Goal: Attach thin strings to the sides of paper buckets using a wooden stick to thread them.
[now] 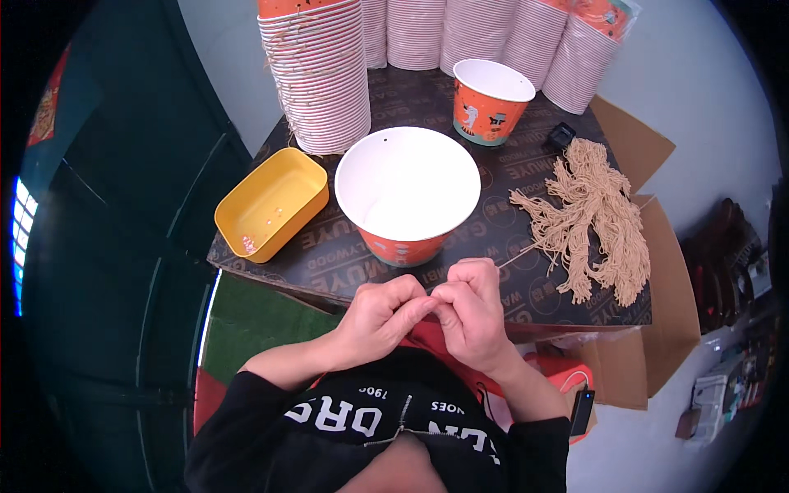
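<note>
My left hand (381,319) and my right hand (472,312) meet fingertip to fingertip in front of the table's near edge, both closed in a pinch. From my right hand a thin tan cord (515,256) sticks out toward the upper right. Whatever is between my left fingertips is too small or hidden to make out. Just beyond my hands stands a large orange paper bucket (400,250) with a white inside and a small hole near its far rim. To its right lies a loose pile of tan cords (604,222).
A yellow plastic tub (306,215) with a few tiny shiny pieces stands left. Behind it rises a tall stack of paper buckets (320,90). A second orange bucket (491,107), a small black object (561,135) and wrapped bucket stacks (415,33) stand farther back. An open cardboard box (670,304) flanks the table.
</note>
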